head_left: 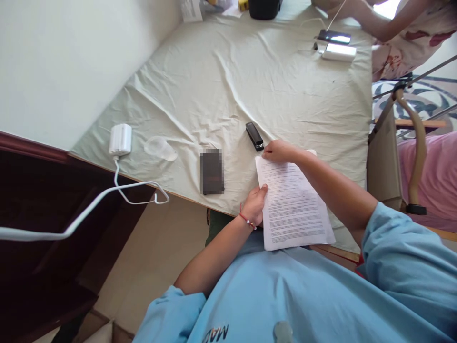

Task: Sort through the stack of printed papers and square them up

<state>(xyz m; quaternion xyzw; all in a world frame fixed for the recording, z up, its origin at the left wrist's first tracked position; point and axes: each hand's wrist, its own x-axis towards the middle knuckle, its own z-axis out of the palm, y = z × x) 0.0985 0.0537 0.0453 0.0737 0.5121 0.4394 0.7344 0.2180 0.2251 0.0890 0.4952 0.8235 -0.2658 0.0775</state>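
A stack of printed paper sheets (pixel 294 205) lies at the table's near edge, partly overhanging toward my body. My left hand (pixel 255 205) grips the stack's left edge, thumb on top and the other fingers hidden beneath. At the top left corner of the sheets is my right hand (pixel 280 151), its fingers pinched together on the paper. A black stapler (pixel 254 136) rests on the cloth just beyond that corner, close to my right fingertips but apart from them. To the left lies a dark rectangular object (pixel 212 171), blurred out.
A white multi-plug adapter (pixel 120 139) with a white cable and a clear plastic piece (pixel 160 148) lie at the left. Far right, a phone (pixel 334 37) and a white power bank (pixel 339 53) sit near another person's arm (pixel 374 21). A folding chair (pixel 385 147) stands at the right.
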